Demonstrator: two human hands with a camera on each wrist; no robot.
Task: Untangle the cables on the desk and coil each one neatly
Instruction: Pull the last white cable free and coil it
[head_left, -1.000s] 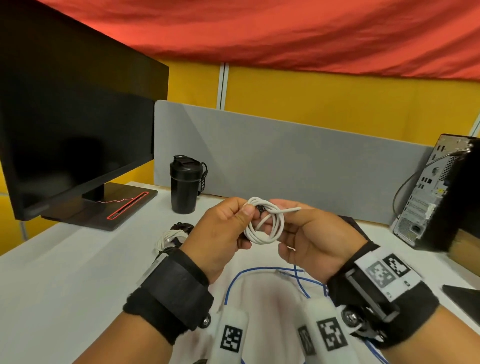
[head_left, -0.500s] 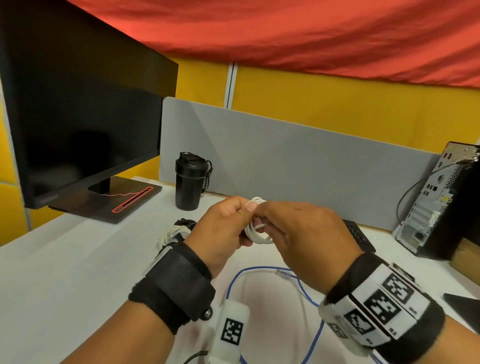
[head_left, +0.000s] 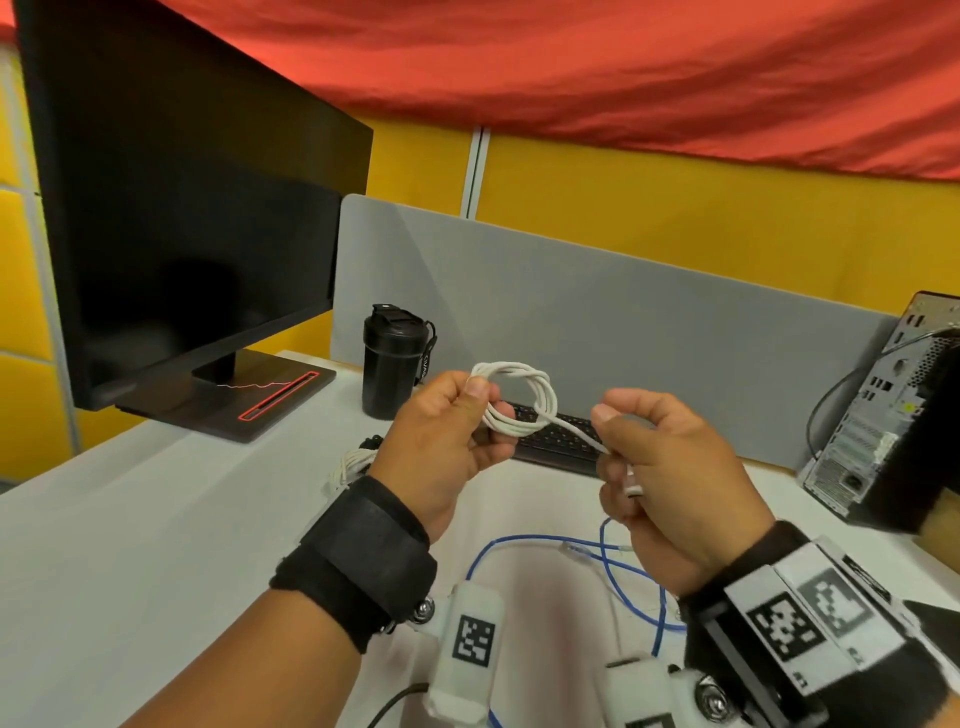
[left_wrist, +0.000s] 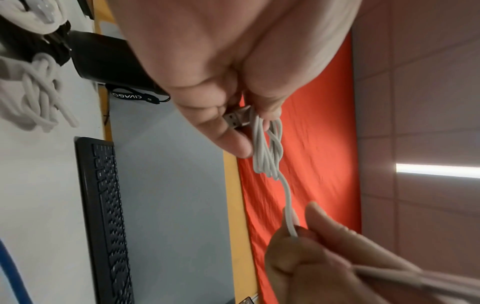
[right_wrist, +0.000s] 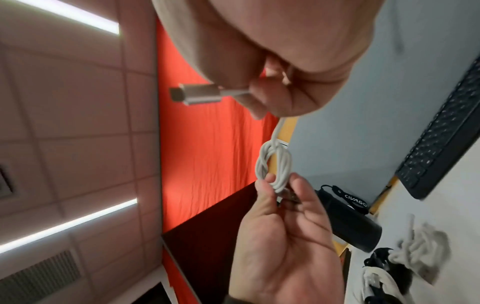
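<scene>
White cable (head_left: 519, 402) coil held between both hands' grip.

Office desk cubicle

A monitor (head_left: 182, 208), keyboard (head_left: 558, 439) and desktop tower (head_left: 883, 415) sit on a white tabletop (head_left: 130, 545) before a grey divider panel (head_left: 597, 322).

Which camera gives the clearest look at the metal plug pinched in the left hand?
The left wrist view: the USB plug faces the camera with its open end visible, pinched in the left hand beside the white cable coil. The right wrist view shows only a dim sliver of it; in the head view, fingers hide it.
</scene>
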